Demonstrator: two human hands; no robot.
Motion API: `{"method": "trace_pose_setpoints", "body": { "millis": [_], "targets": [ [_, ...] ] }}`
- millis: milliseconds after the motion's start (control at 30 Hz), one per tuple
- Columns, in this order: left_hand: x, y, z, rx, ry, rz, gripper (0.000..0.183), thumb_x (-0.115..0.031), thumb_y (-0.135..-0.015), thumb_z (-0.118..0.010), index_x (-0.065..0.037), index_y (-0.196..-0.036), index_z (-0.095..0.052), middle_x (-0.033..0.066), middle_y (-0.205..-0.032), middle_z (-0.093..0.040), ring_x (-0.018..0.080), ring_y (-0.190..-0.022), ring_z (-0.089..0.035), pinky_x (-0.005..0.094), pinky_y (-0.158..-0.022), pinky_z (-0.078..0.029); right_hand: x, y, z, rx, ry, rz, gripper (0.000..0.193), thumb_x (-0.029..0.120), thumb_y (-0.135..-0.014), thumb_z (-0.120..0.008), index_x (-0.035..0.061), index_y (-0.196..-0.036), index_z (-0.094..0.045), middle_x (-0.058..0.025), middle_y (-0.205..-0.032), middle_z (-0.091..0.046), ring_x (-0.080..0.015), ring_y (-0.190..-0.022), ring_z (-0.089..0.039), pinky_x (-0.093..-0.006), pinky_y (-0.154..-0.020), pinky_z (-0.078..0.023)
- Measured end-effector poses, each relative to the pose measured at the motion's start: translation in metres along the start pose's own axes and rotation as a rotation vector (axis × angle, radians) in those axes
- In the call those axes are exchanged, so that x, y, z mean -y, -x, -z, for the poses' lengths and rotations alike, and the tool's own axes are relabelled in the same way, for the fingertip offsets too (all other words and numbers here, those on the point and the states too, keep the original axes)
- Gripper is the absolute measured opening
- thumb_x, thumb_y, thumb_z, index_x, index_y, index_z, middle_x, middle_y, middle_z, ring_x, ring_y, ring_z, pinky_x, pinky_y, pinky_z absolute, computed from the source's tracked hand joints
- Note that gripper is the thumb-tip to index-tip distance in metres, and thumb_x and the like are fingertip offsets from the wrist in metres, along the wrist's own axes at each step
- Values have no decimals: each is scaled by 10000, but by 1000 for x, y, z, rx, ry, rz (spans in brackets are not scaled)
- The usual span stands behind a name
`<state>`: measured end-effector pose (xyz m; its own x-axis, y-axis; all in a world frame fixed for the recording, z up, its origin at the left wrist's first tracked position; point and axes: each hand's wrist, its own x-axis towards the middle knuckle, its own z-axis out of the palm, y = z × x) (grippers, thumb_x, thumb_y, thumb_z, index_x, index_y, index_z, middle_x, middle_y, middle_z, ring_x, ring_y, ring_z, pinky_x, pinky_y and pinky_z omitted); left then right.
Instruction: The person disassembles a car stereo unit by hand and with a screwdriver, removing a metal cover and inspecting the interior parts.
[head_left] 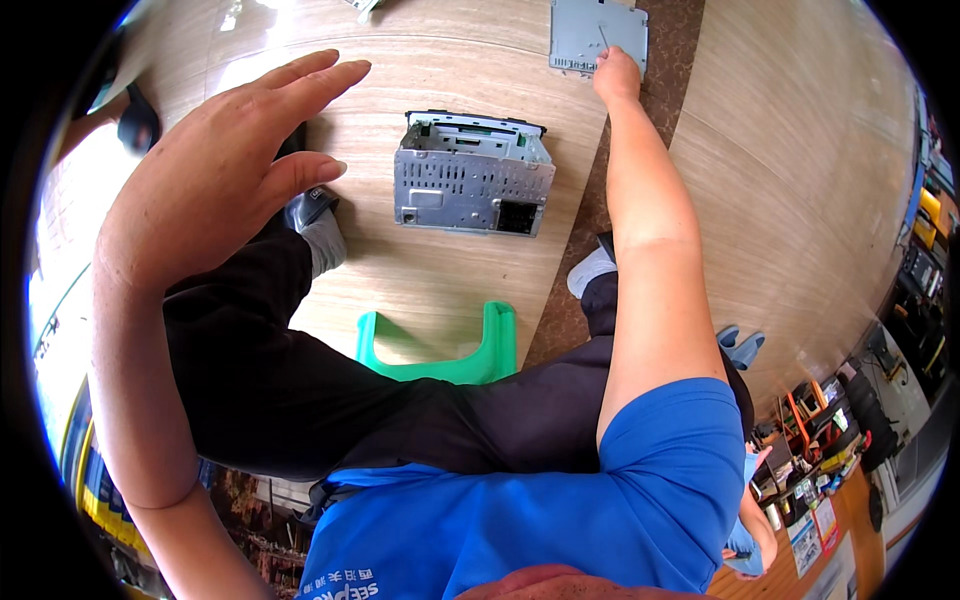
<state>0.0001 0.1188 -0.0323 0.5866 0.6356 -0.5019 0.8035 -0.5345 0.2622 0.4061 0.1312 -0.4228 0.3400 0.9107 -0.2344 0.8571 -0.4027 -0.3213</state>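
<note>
My right hand (618, 75) is stretched far forward, its fingers closed round a thin, dark rod-like tool (603, 36). Its tip points at a flat grey metal cover plate (580, 35) lying on the floor; small dark bits show along the plate's near edge. My left hand (215, 170) is raised in the air at the left, fingers extended and holding nothing. Between my arms a silver metal car stereo unit (470, 180) stands on the floor, its top uncovered and inner parts showing. Neither hand touches the unit.
I sit on a green plastic stool (440, 367), my shoes either side of the unit. A dark stone strip (672, 70) crosses the tiled floor. Blue slippers (742, 346) lie at the right. Another person (752, 520) and cluttered shelves (825, 430) are at lower right.
</note>
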Motion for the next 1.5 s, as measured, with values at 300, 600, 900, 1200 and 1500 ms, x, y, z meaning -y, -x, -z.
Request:
{"method": "trace_pose_setpoints", "body": {
  "millis": [300,600,900,1200,1500],
  "targets": [
    [9,2,-1,-1,6,-30,623,-210,-935,-626,-224,-1514,-395,117,-1532,-435,339,-1381,-449,478,-1135,-384,-3,-2,-3,-25,-278,-139,148,158,-914,-654,27,-982,-657,-152,-902,-713,-301,-835,-692,-406,-757,-541],
    [8,6,0,-282,65,-63,408,-218,-972,-609,-89,-1359,-579,155,-1320,-625,344,-1195,-595,440,-1040,-460,108,47,91,165,-1400,-38,71,100,-966,-606,31,-958,-590,-36,-721,-594,-124,-607,-554,-278,-521,-466],
    [-45,15,-7,-371,1312,-74,325,-249,-1022,-544,7,-1196,-644,98,-1010,-709,172,-854,-690,304,-737,-562,256,212,267,222,-1188,558,85,91,-980,-608,20,-1011,-575,-21,-770,-602,-90,-648,-544,-232,-574,-450],
    [-98,60,-12,-290,1503,-269,312,-281,-1016,-586,6,-1106,-669,69,-956,-704,146,-869,-682,281,-767,-550,247,303,324,-129,-731,632,67,43,-931,-643,4,-983,-627,-45,-862,-659,-110,-763,-636,-267,-695,-526],
    [-97,49,-30,-268,1280,-263,314,-304,-944,-698,4,-1004,-699,55,-873,-711,106,-808,-666,254,-728,-543,224,320,305,-18,-802,428,102,60,-918,-643,9,-1007,-650,1,-789,-645,-58,-691,-559,-240,-621,-471]
  ]
}}
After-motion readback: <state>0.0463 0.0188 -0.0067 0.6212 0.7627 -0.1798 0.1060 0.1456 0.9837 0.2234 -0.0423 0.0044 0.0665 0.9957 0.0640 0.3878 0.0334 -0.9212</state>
